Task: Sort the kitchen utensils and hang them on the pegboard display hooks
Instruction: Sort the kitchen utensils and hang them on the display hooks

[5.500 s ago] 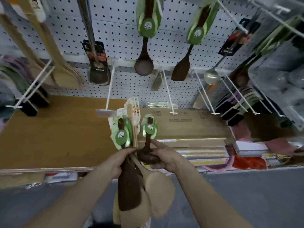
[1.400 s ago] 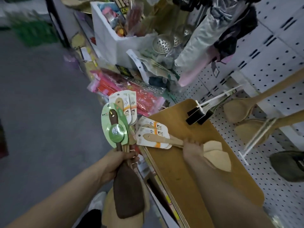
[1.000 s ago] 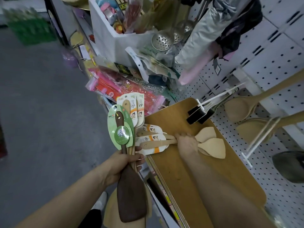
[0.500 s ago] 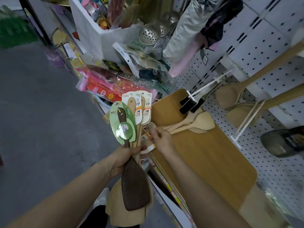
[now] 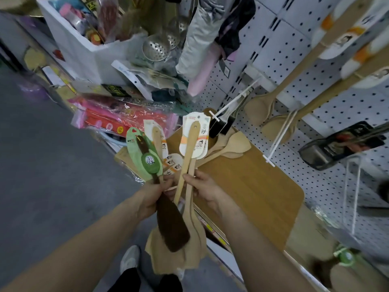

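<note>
Wood fills the middle. The left hand (image 5: 152,197) grips a bunch of spatulas by their thin handles. On top is a dark brown spatula (image 5: 171,226). It is smooth and flat, with its wide end pointing to 6 o'clock and a green card (image 5: 134,150) at its top. Pale flat blades (image 5: 160,258) fan out under it.

The right hand (image 5: 205,189) is just beside the left, at its 3 o'clock. Its fingers curl round two pale spatulas (image 5: 187,157). These are long and thin, with a white card (image 5: 203,133) at the 12 o'clock end.

At 2 o'clock from the hands lies a smooth brown board (image 5: 259,190) with round corners. Some loose spatulas (image 5: 235,144) lie flat on its far end. A black brush (image 5: 222,125) hangs just past them.

The white pegboard (image 5: 328,114), full of small holes, runs along the 3 o'clock side. Thin white hooks (image 5: 282,133) stick out of it. Big wooden spoons (image 5: 260,106) hang there at 1 o'clock.

At 11 o'clock stands a white box (image 5: 75,43). A shiny metal skimmer (image 5: 155,47) full of holes is next to it, and crinkly pink packets (image 5: 117,116) lie below.
</note>
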`<state>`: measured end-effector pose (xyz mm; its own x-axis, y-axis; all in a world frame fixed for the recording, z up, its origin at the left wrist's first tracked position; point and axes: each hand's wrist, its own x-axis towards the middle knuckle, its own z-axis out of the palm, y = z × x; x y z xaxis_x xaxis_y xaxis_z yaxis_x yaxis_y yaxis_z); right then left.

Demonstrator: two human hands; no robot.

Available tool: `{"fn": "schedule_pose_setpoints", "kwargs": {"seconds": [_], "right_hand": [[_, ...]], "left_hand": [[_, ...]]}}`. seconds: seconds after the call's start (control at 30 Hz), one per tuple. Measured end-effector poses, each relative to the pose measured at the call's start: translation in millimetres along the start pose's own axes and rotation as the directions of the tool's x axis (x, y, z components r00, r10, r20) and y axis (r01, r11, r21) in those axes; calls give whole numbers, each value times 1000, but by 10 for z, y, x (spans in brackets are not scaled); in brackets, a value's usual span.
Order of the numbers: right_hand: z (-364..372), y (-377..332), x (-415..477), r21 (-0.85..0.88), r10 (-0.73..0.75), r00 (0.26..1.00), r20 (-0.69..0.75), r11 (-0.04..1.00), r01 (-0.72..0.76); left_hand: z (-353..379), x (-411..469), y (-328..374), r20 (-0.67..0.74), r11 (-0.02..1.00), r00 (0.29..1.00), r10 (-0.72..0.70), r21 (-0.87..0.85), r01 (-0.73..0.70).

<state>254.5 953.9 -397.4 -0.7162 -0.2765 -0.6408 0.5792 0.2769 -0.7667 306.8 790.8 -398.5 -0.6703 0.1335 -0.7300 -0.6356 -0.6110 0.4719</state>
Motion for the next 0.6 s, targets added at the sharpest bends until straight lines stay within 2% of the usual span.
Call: {"fn": "schedule_pose_setpoints", "kwargs": {"seconds": [0.2,0.4,0.5,0.53,0.6], "right_hand": [[-11,1,-7,-21,55,998,-36,998,-56],[37,0,126,-335,78,986,-150,934,-125],[-130,-163,133,-574,87,981,-172,800,-172],[-206,-197,168,-665,98,980,-171,723,-188],[-313,-227,257,-841,116,980,-161,505,-198]], "left_hand": [[42,69,-3,25,997,1000,-17,74,15],[125,66,-55,14,997,999,-32,73,30],[25,71,-7,-93,999,996,-3,41,7],[-18,68,25,-123,998,992,23,57,-16],[-96,57,89,-169,995,982,89,63,-79]]}}
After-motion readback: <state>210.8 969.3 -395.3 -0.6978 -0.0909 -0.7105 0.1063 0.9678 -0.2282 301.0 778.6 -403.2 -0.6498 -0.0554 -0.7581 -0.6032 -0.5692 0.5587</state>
